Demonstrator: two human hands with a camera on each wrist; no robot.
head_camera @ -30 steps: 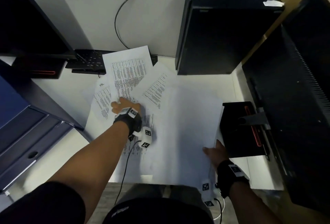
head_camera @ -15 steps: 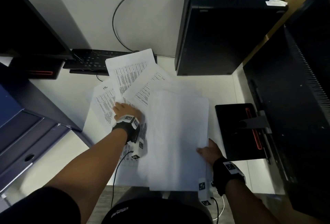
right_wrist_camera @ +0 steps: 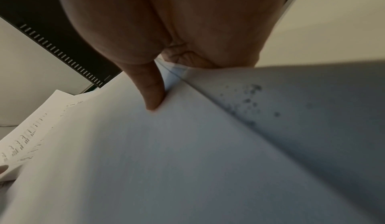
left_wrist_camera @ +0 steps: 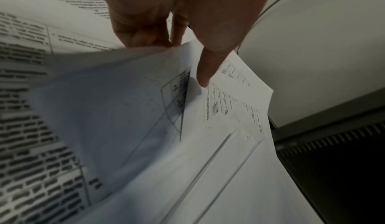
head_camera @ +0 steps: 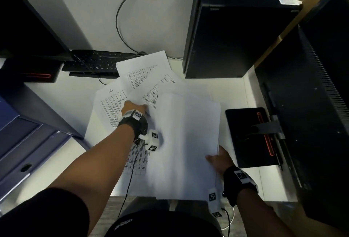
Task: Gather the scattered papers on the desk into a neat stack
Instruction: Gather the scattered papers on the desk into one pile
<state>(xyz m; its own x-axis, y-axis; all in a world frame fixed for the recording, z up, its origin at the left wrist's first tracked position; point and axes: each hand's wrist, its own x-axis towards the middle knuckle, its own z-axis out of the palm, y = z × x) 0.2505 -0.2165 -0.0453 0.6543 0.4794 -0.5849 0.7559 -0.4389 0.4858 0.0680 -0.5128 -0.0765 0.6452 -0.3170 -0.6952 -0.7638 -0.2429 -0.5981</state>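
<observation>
Several white papers lie overlapped on the white desk (head_camera: 62, 100). Printed sheets (head_camera: 143, 74) fan out toward the back left, and blank sheets (head_camera: 188, 142) cover the middle. My left hand (head_camera: 133, 109) sits on the printed sheets at the blank pile's left edge. In the left wrist view its thumb (left_wrist_camera: 205, 72) lies on a printed page while the fingers (left_wrist_camera: 145, 33) curl behind a lifted sheet's edge (left_wrist_camera: 125, 82). My right hand (head_camera: 217, 158) grips the blank sheets' right edge, with its thumb (right_wrist_camera: 154, 94) on top and its fingers hidden beneath.
A black computer tower (head_camera: 226, 34) stands at the back right and a keyboard (head_camera: 94, 62) at the back, under the printed sheets' corner. A monitor's black base (head_camera: 245, 138) lies just right of the papers. A blue drawer unit (head_camera: 28, 142) is on the left.
My right hand has slid the blank sheets left over the printed ones, narrowing the spread. My left hand has shifted slightly right and taken hold of a sheet's edge.
</observation>
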